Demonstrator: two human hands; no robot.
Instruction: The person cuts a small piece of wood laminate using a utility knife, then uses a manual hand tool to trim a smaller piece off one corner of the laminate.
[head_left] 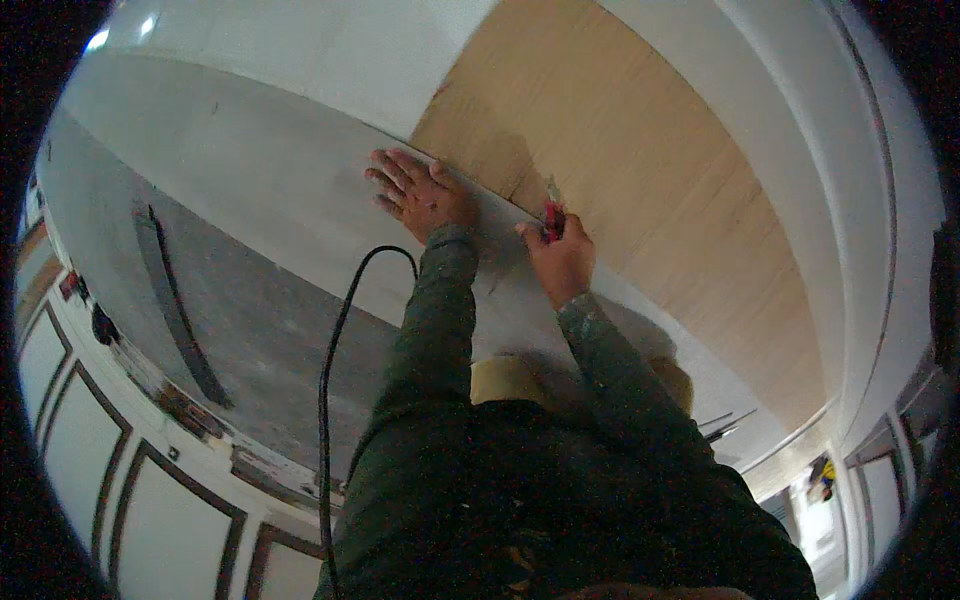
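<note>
Probably a workshop, dimly seen, wood-grain sheet (650,170), dark-framed pale panels (168,525)

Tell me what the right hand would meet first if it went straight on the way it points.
Most likely the wood-grain panel, with the red-handled tool in the right hand leading; whether its tip already touches is unclear.

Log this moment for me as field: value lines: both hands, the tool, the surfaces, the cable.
Left hand: palm down, fingers spread, on the light grey board
Right hand: closed around the red-handled tool
Tool tip: pointing away from the person, over the wood-coloured panel; exact type unclear
Surfaces: board and panel meet along a seam near both hands
Cable: black cable, looping left of the left forearm
</note>
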